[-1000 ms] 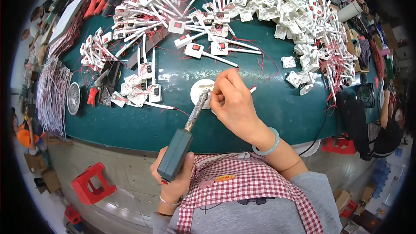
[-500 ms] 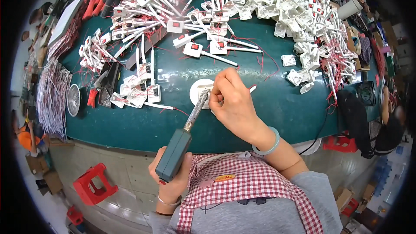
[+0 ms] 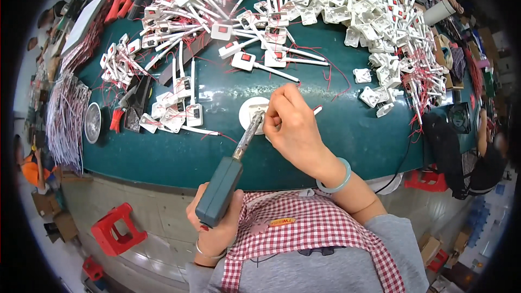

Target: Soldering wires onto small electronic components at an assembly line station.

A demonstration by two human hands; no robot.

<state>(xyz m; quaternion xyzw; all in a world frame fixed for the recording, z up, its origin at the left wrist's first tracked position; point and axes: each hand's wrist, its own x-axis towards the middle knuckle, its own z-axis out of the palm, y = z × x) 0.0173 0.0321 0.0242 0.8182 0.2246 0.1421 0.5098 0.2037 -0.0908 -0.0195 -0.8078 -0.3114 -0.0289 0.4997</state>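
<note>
My left hand (image 3: 220,222) is wrapped round the dark green handle of a soldering iron (image 3: 220,190). Its metal barrel slants up and away, and the tip reaches a round white piece (image 3: 247,119) on the green table. Over that piece's right side, my right hand (image 3: 293,127) is closed in a pinch. What its fingertips hold is hidden behind them. The end of a white tube (image 3: 318,110) pokes out past the right hand's far side. Just beyond lies a white switch housing (image 3: 244,61) with a red rocker and a white tube.
Many white switch housings with tubes and red wires lie across the far left. A heap of white plastic shells (image 3: 347,5) stands at the far right, beside bundled tubes (image 3: 415,70). A metal bowl (image 3: 93,123) sits at the left edge. Red stools (image 3: 119,230) stand on the floor.
The soldering iron has shifted very slightly to the right with my left hand. My right hand stays pinched at the white piece, nearly still.
</note>
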